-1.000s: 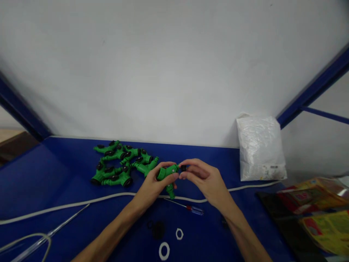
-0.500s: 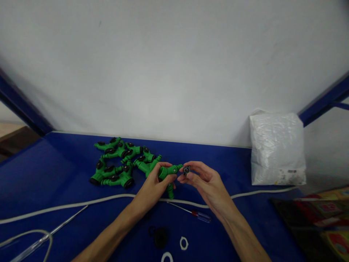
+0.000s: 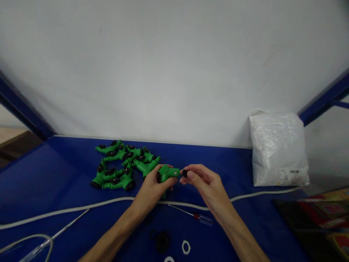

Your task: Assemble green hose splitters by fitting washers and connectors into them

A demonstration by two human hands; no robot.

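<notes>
Since a sec ago, right hand (image 3: pixel 205 183) brings black cap (image 3: pixel 184 173) up to green fitting (image 3: pixel 167 172), pinched w/ fingertips. Left hand (image 3: pixel 152 189) grips fitting above blue bench (image 3: pixel 54 174). I keep cap square to the port, steady.

The left hand (image 3: pixel 152 187) hides most of the green fitting (image 3: pixel 167 171), and the white ring (image 3: pixel 169 259) is cut by the bottom edge.

White bag (image 3: pixel 278 147) by wall; screwdriver (image 3: pixel 200 217), white rings (image 3: pixel 185 247), cord (image 3: pixel 68 211); possibly black washers (image 3: pixel 162 240).
</notes>
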